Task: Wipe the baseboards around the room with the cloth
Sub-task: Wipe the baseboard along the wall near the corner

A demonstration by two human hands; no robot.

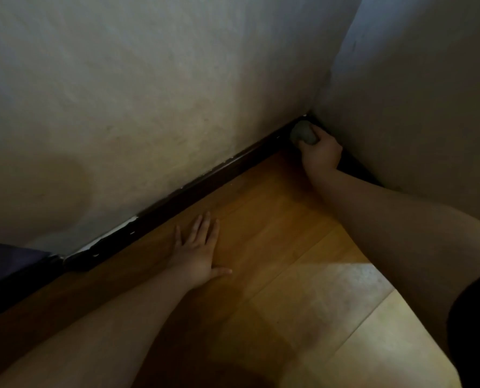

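Note:
A dark brown baseboard [194,189] runs along the foot of the pale wall, from lower left up to the room corner. My right hand [321,154] is stretched into that corner, shut on a balled grey cloth [303,133] that presses against the baseboard there. A second dark baseboard strip [359,170] runs along the right wall, partly hidden behind my right forearm. My left hand [199,249] lies flat on the wooden floor with its fingers spread, just in front of the baseboard and holding nothing.
Two pale textured walls [138,102] meet at the corner. The floor is orange-brown wood planks [283,264], with a lit patch at the lower right. A dark bluish object [6,264] stands against the wall at the far left. White chips mark the baseboard's top edge.

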